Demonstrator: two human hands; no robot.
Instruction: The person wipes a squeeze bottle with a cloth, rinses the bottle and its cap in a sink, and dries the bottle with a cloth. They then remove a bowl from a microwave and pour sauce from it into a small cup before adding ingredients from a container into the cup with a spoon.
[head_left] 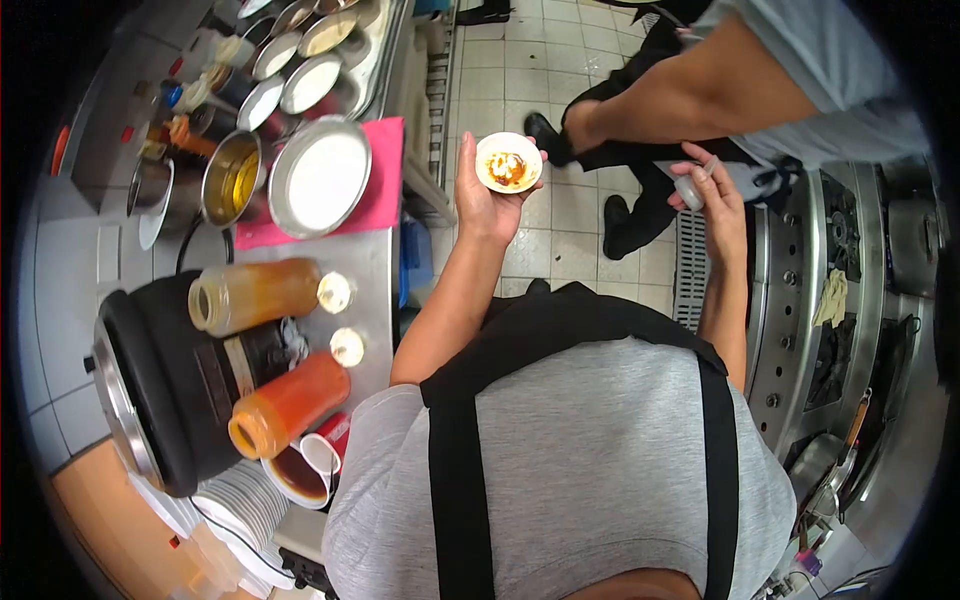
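Observation:
My left hand holds up a small white bowl over the tiled floor, its fingers wrapped round the underside. Red-brown sauce and some white stuff lie in the bowl. On the right, near the stove, my right hand has its fingers closed on a small clear plastic container. The two hands are well apart.
A steel counter on the left bears a wide pan of white contents, sauce bottles, several metal bowls and a black cooker. A co-worker stands close ahead at right. A stove lies along the right.

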